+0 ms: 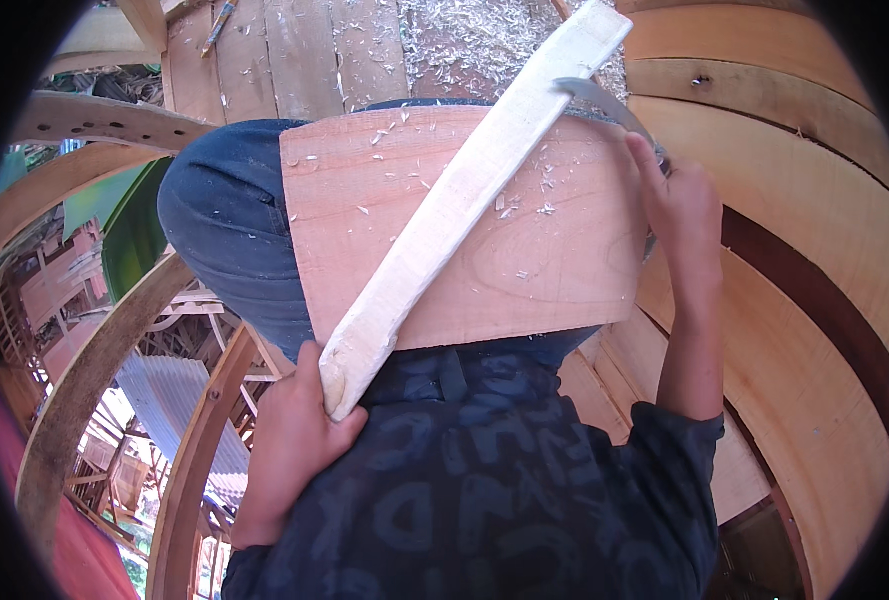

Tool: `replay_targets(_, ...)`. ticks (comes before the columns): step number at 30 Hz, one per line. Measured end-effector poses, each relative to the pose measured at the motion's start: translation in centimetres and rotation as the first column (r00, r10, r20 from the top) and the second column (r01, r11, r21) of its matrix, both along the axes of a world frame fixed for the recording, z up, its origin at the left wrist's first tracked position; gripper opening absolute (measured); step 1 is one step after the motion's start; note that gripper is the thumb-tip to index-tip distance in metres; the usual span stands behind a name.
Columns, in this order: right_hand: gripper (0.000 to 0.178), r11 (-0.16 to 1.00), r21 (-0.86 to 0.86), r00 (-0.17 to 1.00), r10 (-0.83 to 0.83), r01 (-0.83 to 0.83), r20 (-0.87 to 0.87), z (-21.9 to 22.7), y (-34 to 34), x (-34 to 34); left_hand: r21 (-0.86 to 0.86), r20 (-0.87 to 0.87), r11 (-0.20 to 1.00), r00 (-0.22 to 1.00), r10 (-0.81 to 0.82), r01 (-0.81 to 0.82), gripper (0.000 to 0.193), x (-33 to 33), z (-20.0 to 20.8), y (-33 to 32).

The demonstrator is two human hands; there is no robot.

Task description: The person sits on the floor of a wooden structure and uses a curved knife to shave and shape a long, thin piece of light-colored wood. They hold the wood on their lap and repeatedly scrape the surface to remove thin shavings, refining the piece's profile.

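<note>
A long pale strip of wood (464, 195) slants from my body up to the far right. Its near end sits in my left hand (299, 430), whose fingers are closed around it. Under the strip, a flat wooden board (554, 255) lies across my lap, scattered with small shavings. My right hand (679, 195), at the board's right edge, is closed on a knife (609, 103) with a curved metal blade. The blade's tip lies over the strip near its far end. The knife's handle is mostly hidden by my fingers.
Curved planks (754, 110) rise as a wall on my right. Wood shavings (484, 45) cover the plank floor (304, 55) ahead, where a thin pencil-like stick (219, 28) lies. Curved ribs (94, 350) stand on my left, with corrugated sheeting (179, 400) beyond.
</note>
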State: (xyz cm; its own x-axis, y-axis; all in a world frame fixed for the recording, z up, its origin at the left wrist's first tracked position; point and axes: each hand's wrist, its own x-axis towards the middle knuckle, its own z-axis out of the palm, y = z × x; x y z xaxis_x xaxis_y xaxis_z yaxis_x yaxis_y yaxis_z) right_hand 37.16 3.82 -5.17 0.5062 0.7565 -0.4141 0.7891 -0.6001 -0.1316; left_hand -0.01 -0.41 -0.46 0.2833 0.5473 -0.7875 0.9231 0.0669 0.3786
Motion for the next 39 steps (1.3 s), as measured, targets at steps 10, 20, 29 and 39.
replay_targets(10, 0.072, 0.984, -0.098, 0.985, -0.156, 0.149, -0.072, 0.6, 0.9, 0.8, -0.053, 0.023, 0.998, 1.0, 0.016, -0.015, 0.054, 0.1, 0.0, 0.5)
replay_targets(20, 0.079, 0.983, 0.062, 0.985, 0.17, -0.173, 0.041, -0.2, 1.4, 1.1, -0.033, 0.035, 0.999, 0.999, 0.001, 0.0, 0.051, 0.2, 0.5, 0.9)
replay_targets(29, 0.075, 0.953, 0.103, 0.959, 0.282, -0.284, 0.036, -0.7, 1.5, 0.7, -0.011, -0.014, 1.0, 1.0, -0.007, 0.007, 0.051, 0.3, 0.7, 0.7)
replay_targets(39, 0.079, 0.868, 0.196, 0.889, 0.455, -0.456, 0.053, 0.2, -0.7, -1.5, -0.018, -0.032, 1.0, 0.999, 0.022, -0.023, 0.049, -0.3, 0.1, 0.2)
